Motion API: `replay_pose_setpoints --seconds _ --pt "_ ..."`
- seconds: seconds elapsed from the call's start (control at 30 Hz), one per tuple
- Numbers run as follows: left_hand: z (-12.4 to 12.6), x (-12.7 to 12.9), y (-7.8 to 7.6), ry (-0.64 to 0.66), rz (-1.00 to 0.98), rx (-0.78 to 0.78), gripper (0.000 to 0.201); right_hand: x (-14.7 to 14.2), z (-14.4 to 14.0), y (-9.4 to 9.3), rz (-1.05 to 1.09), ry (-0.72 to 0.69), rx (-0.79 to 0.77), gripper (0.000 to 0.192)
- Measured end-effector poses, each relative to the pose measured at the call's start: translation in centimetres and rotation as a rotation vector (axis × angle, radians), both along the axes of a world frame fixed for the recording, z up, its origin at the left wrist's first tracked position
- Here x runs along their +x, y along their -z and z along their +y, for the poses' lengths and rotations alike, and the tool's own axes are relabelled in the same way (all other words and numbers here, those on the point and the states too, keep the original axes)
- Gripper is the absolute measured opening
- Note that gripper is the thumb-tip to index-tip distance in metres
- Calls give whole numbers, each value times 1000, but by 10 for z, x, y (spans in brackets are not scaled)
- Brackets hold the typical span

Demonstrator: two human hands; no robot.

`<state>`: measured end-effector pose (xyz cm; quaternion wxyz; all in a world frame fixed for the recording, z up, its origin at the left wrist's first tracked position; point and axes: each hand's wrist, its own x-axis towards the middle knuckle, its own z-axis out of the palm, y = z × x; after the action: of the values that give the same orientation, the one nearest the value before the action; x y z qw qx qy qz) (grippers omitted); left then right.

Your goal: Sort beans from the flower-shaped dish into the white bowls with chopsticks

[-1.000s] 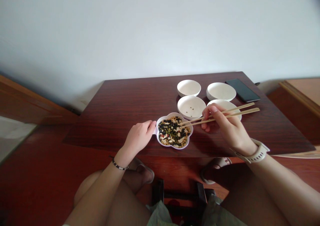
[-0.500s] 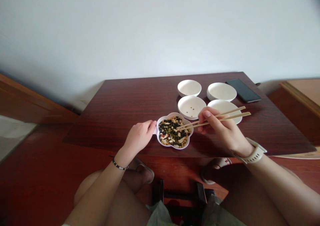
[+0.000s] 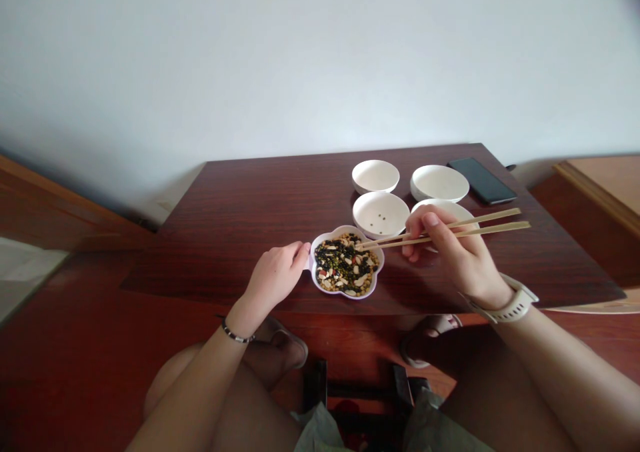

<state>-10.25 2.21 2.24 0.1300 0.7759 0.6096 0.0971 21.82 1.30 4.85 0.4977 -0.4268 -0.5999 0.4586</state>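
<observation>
My left hand (image 3: 277, 270) is closed on the short handle of a flower-shaped dish (image 3: 313, 275) with a pale lilac rim. Mixed beans and seeds (image 3: 345, 263), dark, green, yellow and whitish, fill the dish. A pair of wooden chopsticks (image 3: 480, 227) is gripped in my right hand (image 3: 447, 252), their tips over the upper right part of the mix. Whether the tips pinch anything is too small to tell. Just behind the dish, a white bowl (image 3: 367, 222) holds a few small green beans. My right hand partly covers another white bowl (image 3: 450, 209).
Two more white bowls stand farther back, the left one (image 3: 376, 177) and the right one (image 3: 440, 183). Beside them a dark phone or tablet (image 3: 483, 180) lies on the dark wooden table (image 3: 250, 205). A pale wall (image 3: 320, 59) rises behind the table.
My right hand and the chopsticks have shifted to the right, and the tips have moved from the middle of the mix toward its upper right. My left hand stays on the handle.
</observation>
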Motion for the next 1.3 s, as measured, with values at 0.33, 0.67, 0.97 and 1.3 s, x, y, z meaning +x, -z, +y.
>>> replay_pose_setpoints --seconds 0.33,0.67,0.97,1.3 --pt "2 -1 6 -3 21 -8 48 68 31 0 223 474 324 32" --pt "4 -1 13 4 16 1 46 107 24 18 -28 597 265 30" --pt "3 -2 14 2 23 -1 46 111 25 18 -44 614 260 35" --pt "3 0 10 -6 45 -4 47 79 20 10 35 536 294 34"
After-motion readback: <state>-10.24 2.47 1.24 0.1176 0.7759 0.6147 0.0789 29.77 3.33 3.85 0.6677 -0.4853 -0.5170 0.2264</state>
